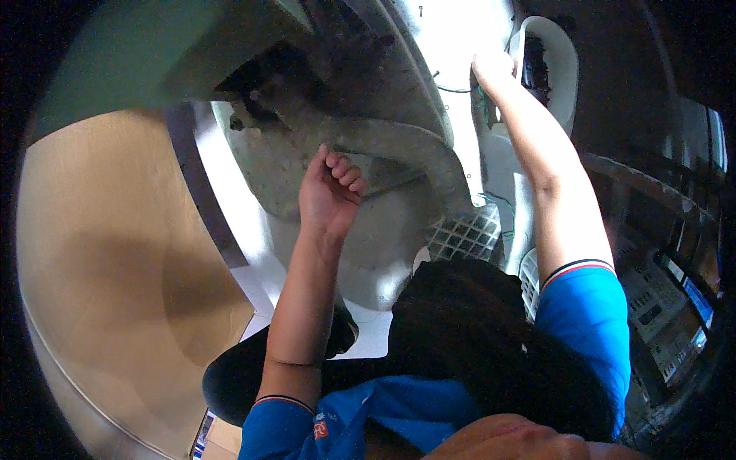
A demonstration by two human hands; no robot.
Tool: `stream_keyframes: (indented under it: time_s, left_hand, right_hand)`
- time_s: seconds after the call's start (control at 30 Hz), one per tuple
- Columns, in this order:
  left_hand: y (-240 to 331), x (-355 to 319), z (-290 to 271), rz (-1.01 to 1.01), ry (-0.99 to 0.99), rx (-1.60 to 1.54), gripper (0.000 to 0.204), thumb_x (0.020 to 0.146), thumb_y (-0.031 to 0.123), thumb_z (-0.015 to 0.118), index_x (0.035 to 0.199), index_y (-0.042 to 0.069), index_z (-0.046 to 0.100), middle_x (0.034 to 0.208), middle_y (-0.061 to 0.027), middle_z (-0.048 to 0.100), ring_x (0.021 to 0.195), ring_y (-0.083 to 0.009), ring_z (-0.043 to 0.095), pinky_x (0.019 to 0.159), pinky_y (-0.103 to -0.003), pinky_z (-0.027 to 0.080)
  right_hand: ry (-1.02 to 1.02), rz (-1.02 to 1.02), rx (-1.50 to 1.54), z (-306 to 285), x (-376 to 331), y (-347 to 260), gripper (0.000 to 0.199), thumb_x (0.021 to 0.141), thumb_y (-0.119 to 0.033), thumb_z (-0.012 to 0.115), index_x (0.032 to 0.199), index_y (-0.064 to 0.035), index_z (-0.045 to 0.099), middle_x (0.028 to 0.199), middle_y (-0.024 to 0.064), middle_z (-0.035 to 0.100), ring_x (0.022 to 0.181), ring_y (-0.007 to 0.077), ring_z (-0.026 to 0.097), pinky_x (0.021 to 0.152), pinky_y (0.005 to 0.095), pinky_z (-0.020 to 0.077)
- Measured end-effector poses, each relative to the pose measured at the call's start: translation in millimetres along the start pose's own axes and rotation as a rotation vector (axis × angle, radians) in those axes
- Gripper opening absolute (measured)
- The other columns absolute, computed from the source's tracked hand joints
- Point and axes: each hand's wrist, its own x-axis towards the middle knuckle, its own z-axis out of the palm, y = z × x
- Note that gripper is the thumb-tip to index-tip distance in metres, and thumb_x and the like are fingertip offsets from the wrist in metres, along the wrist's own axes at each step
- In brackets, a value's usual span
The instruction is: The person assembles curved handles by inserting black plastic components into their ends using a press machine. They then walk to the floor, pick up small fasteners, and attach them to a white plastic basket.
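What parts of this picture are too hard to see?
- Head view: right hand fingertips, washed out by glare on the white panel.
- Whether the left hand holds anything: its fingers are curled.
- The grey machine part's top, dark and blurred.

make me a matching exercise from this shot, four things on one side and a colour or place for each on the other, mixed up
Things:
1. left hand
2. right hand
3. cardboard sheet
4. sleeve

Place or colour:
A. flat and tan, filling the left side of the view
B. blue with a striped cuff
C. fingers curled, against the grey curved part in the middle
D. raised to the top of the view, at the edge of the white panel

Pairs: 1-C, 2-D, 3-A, 4-B
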Motion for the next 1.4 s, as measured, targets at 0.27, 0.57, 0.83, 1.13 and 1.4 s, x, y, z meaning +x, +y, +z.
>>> stream_keyframes:
  time_s: [0.27,0.57,0.83,1.13,1.4]
  left_hand:
    - [-4,-6,-19,-0.033,0.025,-0.022,0.025,0.087,0.027,0.047,0.068,0.015,0.038,0.060,0.0032,0.032,0.055,-0.0103,0.030,0.050,-0.024,0.026]
    - [-19,-5,-26,-0.068,0.056,-0.099,0.026,0.087,0.027,0.048,0.066,0.014,0.041,0.057,0.0027,0.033,0.052,-0.0112,0.031,0.048,-0.024,0.027]
    - [-30,-5,-4,-0.042,0.006,0.047,0.025,0.087,0.026,0.047,0.067,0.014,0.039,0.058,0.0028,0.033,0.053,-0.0111,0.030,0.048,-0.025,0.027]
    - [-38,-9,-9,-0.094,-0.029,-0.024,0.027,0.088,0.026,0.046,0.065,0.014,0.040,0.057,0.0027,0.032,0.052,-0.0113,0.030,0.048,-0.025,0.027]
    - [-36,-14,-1,-0.095,-0.059,0.030,0.024,0.087,0.026,0.048,0.068,0.012,0.042,0.060,0.0018,0.034,0.055,-0.0118,0.033,0.051,-0.025,0.030]
  right_hand:
    - [-0.078,0.023,0.028,-1,-2,11,0.021,0.084,-0.025,0.040,0.069,-0.0101,0.036,0.059,-0.0031,0.031,0.048,0.0069,0.027,0.041,0.0188,0.0252]
    - [-0.664,-0.011,2.048,-28,-102,32,0.020,0.084,-0.023,0.038,0.077,-0.0049,0.042,0.064,0.0010,0.036,0.056,0.0095,0.034,0.041,0.0206,0.0299]
    - [0.084,0.134,0.721,55,-114,14,0.029,0.081,-0.031,0.051,0.091,-0.0052,0.058,0.076,0.0073,0.060,0.069,0.0217,0.056,0.064,0.0336,0.0444]
    - [0.093,-0.047,0.489,81,-121,18,0.018,0.075,-0.024,0.058,0.090,-0.0129,0.061,0.081,0.0119,0.062,0.078,0.0270,0.059,0.069,0.0366,0.0454]
    - [0.206,-0.005,0.318,77,-120,18,0.021,0.078,-0.023,0.057,0.087,-0.0046,0.055,0.072,0.0129,0.058,0.070,0.0258,0.058,0.066,0.0349,0.0443]
